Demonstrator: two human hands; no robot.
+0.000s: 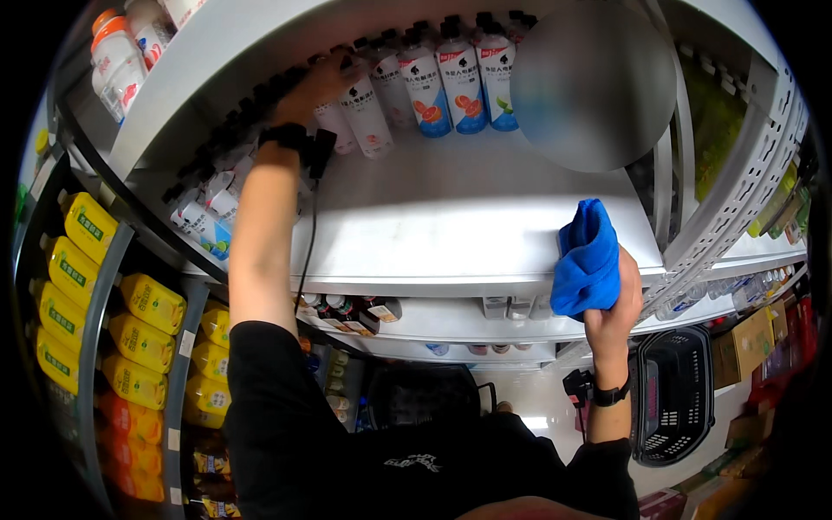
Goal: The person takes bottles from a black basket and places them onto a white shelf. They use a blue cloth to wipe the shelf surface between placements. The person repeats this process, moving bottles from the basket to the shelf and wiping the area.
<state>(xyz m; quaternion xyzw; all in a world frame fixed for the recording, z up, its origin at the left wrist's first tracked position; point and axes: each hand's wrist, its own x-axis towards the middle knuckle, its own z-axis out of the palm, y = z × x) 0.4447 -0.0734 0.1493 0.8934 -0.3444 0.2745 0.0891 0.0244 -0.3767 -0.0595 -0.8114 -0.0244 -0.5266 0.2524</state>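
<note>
My left hand [319, 87] reaches to the back left of the white shelf, fingers closed around the upper part of a white-and-pink drink bottle [367, 120] with a dark cap. Part of the grip is hidden, and the bottle leans slightly. Several bottles with blue bases and fruit pictures, such as the grapefruit one [425, 94], stand in a row to its right. A bunched blue cloth [588, 264] is gripped in my right hand [617, 303], just over the shelf's front right edge.
The bare white shelf board [459, 212] spreads between my arms. More bottles [204, 217] line its left side. A perforated metal upright [737, 182] stands right. Yellow packs [143, 338] fill the lower left racks. A black basket [672, 394] sits low right. A round blur hides the upper right.
</note>
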